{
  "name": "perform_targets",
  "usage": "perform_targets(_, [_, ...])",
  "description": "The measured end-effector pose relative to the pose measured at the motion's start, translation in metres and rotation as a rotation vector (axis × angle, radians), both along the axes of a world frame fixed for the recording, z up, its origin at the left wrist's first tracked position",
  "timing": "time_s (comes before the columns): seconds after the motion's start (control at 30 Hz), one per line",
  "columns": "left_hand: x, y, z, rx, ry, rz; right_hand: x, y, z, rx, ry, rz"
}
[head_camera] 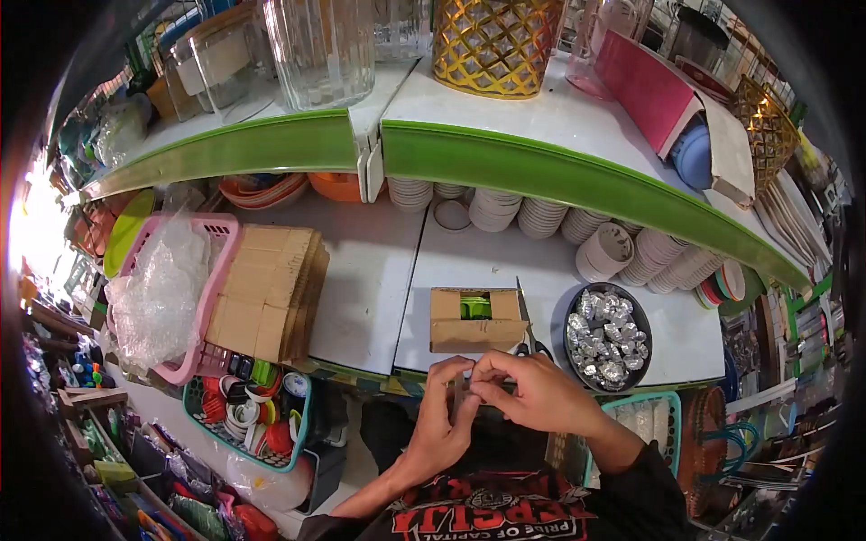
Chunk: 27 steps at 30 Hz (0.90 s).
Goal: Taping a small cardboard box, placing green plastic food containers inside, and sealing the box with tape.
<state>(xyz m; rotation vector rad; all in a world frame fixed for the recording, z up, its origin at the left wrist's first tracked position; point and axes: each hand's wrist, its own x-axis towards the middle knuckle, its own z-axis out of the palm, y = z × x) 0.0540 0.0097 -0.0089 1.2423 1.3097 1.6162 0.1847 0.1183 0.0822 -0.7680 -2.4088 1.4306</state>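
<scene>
My left hand (446,406) and my right hand (531,392) meet at the fingertips in front of my chest, just off the shelf's front edge. Something thin may be between the fingers, but it is too small to tell. Beyond them a small cardboard box (477,336) lies on the white shelf, its top flaps partly open, with green items (475,308) showing inside. A pair of scissors (526,318) lies against the box's right side, blades pointing away from me. To the right sits a round dark bowl (570,362) of crumpled silver-foil pieces (609,335).
Stacks of small white dishes (496,208) line the shelf's back, under a green-edged upper shelf (541,159) of glassware. At left are flattened cardboard (260,291) and a pink basket (233,233) with bubble wrap (162,291). A teal basket (304,419) of small dishes stands lower left.
</scene>
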Motion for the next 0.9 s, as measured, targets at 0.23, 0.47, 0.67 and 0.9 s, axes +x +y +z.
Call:
perform_targets(0.23, [-0.001, 0.004, -0.003, 0.127, 0.121, 0.071, 0.004, 0.007, -0.014, 0.021, 0.130, 0.080])
perform_targets(0.47, [-0.001, 0.006, 0.000, 0.156, 0.149, 0.098, 0.004, 0.009, 0.004, -0.175, -0.028, 0.105])
perform_targets(0.67, [-0.009, 0.003, 0.001, 0.140, 0.181, 0.133, 0.014, 0.010, 0.003, -0.215, -0.013, 0.039])
perform_targets(0.9, [-0.016, -0.008, 0.006, -0.039, -0.063, 0.049, 0.043, 0.020, -0.043, 0.360, -0.137, -0.571])
